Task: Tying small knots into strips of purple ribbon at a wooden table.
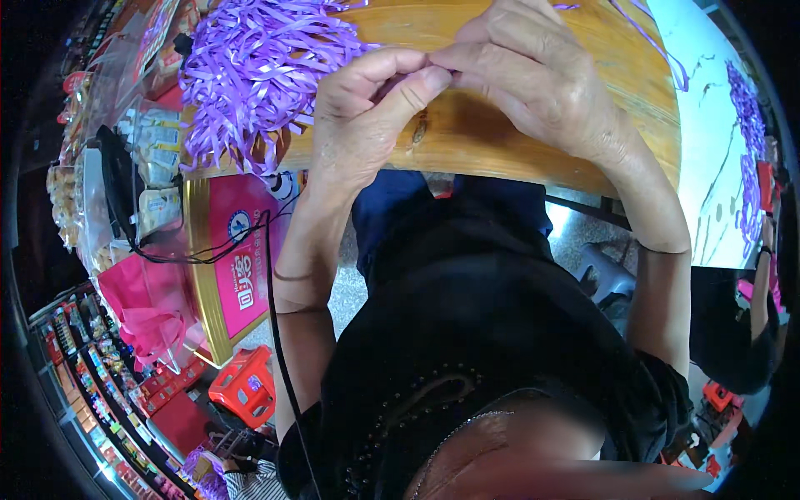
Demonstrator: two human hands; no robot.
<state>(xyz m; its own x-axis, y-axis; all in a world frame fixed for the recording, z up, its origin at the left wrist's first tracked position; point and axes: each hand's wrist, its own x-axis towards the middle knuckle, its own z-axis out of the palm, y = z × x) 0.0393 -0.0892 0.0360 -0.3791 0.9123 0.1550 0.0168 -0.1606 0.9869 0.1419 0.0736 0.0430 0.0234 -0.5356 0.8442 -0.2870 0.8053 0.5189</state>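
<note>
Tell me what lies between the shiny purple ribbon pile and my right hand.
Your bare left hand, over the brown wooden table, in the head view.

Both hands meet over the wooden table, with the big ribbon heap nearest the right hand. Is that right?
No: the head view shows the ribbon heap nearest the left hand, not the right hand. Both hands do meet over the wooden table.

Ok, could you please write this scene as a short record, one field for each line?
Left hand: over the wooden table, fingertips close to those of the right hand
Between the fingertips: too hidden to tell
Purple ribbon pile: on the table, left of the left hand
Far right: white veined tabletop with purple ribbons
Lower left: red stool
</note>
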